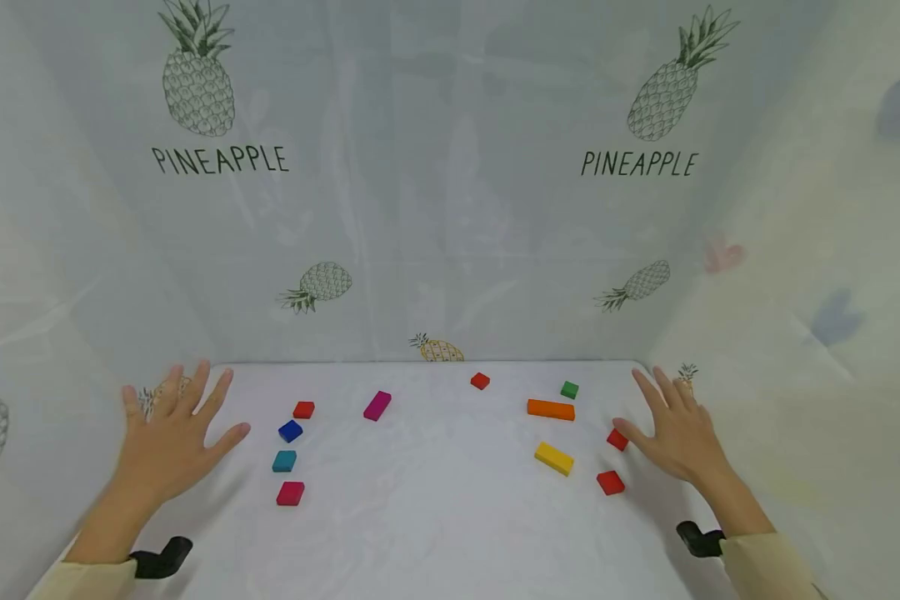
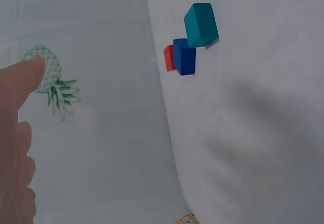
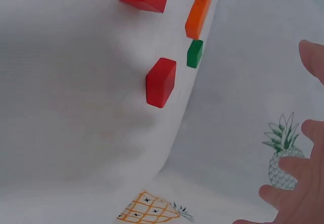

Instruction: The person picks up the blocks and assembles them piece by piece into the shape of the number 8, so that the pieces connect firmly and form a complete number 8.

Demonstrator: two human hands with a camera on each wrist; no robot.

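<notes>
My left hand (image 1: 167, 446) is spread above the table's left side, fingers straight, holding nothing. To its right lie a red block (image 1: 303, 409), a blue block (image 1: 290, 431), a teal block (image 1: 284, 461) and a magenta block (image 1: 290, 493). The right hand (image 1: 678, 437) is likewise spread and empty over the right side, its thumb overlapping a red block (image 1: 617, 440) in the head view. Another red block (image 1: 611, 482) sits nearer the front. In the right wrist view the fingers (image 3: 304, 183) stand apart from the red block (image 3: 161, 82).
Farther in are a long magenta block (image 1: 377, 406), a small red block (image 1: 480, 381), a green block (image 1: 569, 389), an orange bar (image 1: 551, 409) and a yellow block (image 1: 554, 458). A pineapple-print sheet (image 1: 450, 208) hangs behind the white table (image 1: 435, 517).
</notes>
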